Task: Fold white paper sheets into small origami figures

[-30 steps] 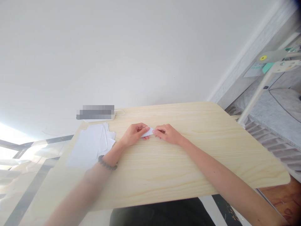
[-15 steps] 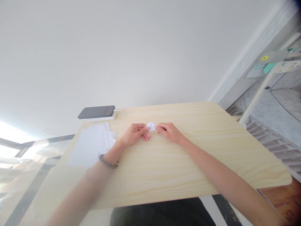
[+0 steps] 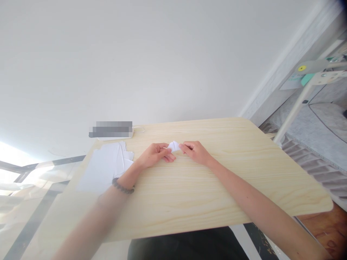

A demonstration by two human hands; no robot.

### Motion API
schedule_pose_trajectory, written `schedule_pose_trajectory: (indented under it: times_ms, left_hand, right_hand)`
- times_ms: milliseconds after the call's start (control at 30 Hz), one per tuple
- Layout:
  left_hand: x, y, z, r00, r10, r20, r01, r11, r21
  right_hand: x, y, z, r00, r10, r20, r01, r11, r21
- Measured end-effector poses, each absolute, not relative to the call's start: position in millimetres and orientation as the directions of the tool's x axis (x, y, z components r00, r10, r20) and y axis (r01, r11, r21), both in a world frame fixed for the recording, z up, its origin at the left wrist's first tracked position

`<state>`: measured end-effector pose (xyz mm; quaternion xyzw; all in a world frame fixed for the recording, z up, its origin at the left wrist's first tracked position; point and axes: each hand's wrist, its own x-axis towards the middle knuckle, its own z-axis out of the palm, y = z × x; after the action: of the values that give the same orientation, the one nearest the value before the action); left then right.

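Observation:
A small folded piece of white paper (image 3: 174, 146) is held between my two hands just above the table, with a crease line showing near its middle. My left hand (image 3: 155, 154) pinches its left side between thumb and fingers, the lower fingers reaching underneath. At the paper's right corner, my right hand (image 3: 195, 151) grips with thumb and curled index finger. To the left of my left hand lie several white paper sheets (image 3: 100, 166), some with folded or uneven edges. A dark beaded bracelet (image 3: 123, 186) circles my left wrist.
The light wood table (image 3: 184, 202) stands against a pale wall (image 3: 162, 65). A pixelated dark device (image 3: 112, 129) rests on a white block at the back left, with a white cable (image 3: 140, 129). To the right are a metal frame (image 3: 294, 112) and grey cushioning (image 3: 325, 119).
The folded paper has tilted slightly, and my left fingers have shifted a little beneath it. Both hands keep their grip, and the view has moved slightly.

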<state>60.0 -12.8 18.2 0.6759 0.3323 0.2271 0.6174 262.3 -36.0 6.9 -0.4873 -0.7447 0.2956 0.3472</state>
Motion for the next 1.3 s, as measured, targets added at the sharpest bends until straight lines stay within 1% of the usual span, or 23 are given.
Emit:
schedule_pose_trajectory:
  times_ms: [200, 367, 433, 633, 767, 900, 1100, 1300]
  left_hand:
    - [64.2, -16.6, 17.4, 0.649, 0.756, -0.085, 0.242, -0.099, 0.965]
    - [64.2, -16.3, 16.5, 0.646, 0.761, -0.063, 0.261, -0.143, 0.955]
    - [64.6, -16.3, 16.5, 0.637, 0.768, -0.068, 0.262, -0.133, 0.956]
    - [67.6, -16.1, 16.2, 0.61, 0.79, -0.063, 0.184, -0.064, 0.981]
    - [67.6, -15.8, 15.4, 0.622, 0.782, -0.039, 0.183, -0.096, 0.978]
    - [66.8, -16.0, 15.2, 0.611, 0.791, -0.035, 0.218, -0.126, 0.968]
    - [68.0, -17.1, 14.9, 0.587, 0.807, -0.061, 0.234, -0.097, 0.967]
    - [69.1, -19.0, 14.2, 0.591, 0.805, -0.049, 0.222, -0.103, 0.97]
  right_hand:
    - [262.1, -37.7, 7.6, -0.368, 0.905, 0.213, 0.539, 0.394, -0.744]
    - [261.9, -37.4, 6.0, -0.389, 0.899, 0.201, 0.544, 0.4, -0.738]
    - [261.9, -37.1, 5.1, -0.389, 0.901, 0.192, 0.553, 0.395, -0.734]
    - [261.9, -36.4, 3.2, -0.398, 0.901, 0.169, 0.57, 0.388, -0.724]
    - [262.0, -36.9, 4.5, -0.439, 0.887, 0.147, 0.573, 0.402, -0.715]
    - [261.5, -37.4, 5.2, -0.455, 0.878, 0.149, 0.579, 0.419, -0.7]
    - [261.5, -35.1, 1.0, -0.457, 0.88, 0.132, 0.593, 0.412, -0.692]
    - [261.9, -35.3, 1.6, -0.489, 0.855, 0.173, 0.57, 0.463, -0.678]
